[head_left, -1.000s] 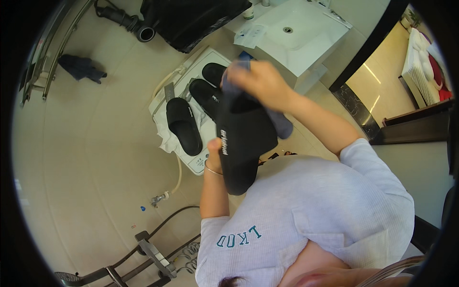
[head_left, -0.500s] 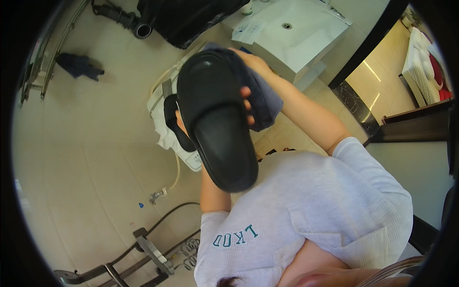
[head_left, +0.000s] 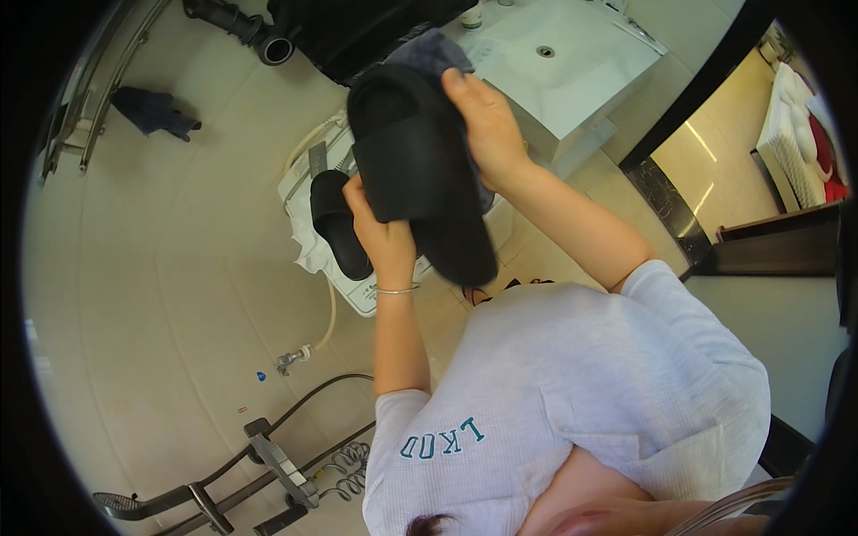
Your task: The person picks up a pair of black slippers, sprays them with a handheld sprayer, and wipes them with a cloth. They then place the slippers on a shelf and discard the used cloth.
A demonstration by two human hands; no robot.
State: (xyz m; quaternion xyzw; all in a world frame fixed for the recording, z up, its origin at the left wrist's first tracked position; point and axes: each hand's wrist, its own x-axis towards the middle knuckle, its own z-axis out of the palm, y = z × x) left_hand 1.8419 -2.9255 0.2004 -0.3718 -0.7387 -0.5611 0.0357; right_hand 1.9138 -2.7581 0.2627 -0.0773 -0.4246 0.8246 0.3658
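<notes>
A black slide slipper is held up in front of me, tilted, with its broad strap facing me. My left hand, a thin bracelet at its wrist, is closed on the slipper's left side near the strap. My right hand grips the right edge with a grey-blue cloth, which shows past the slipper's far end and along its right side. Most of the cloth and the right fingers are hidden. A second black slipper lies to the left on a white lid-like surface.
A white washbasin stands at the far right, beside a black plastic bag. A dark cloth hangs at the left wall. A shower fitting with hose is at the lower left. A doorway opens on the right.
The slipper has moved up and away from me and turned slightly. My right hand now shows at its right edge, and the cloth has shifted behind it. More of my left hand is visible.
</notes>
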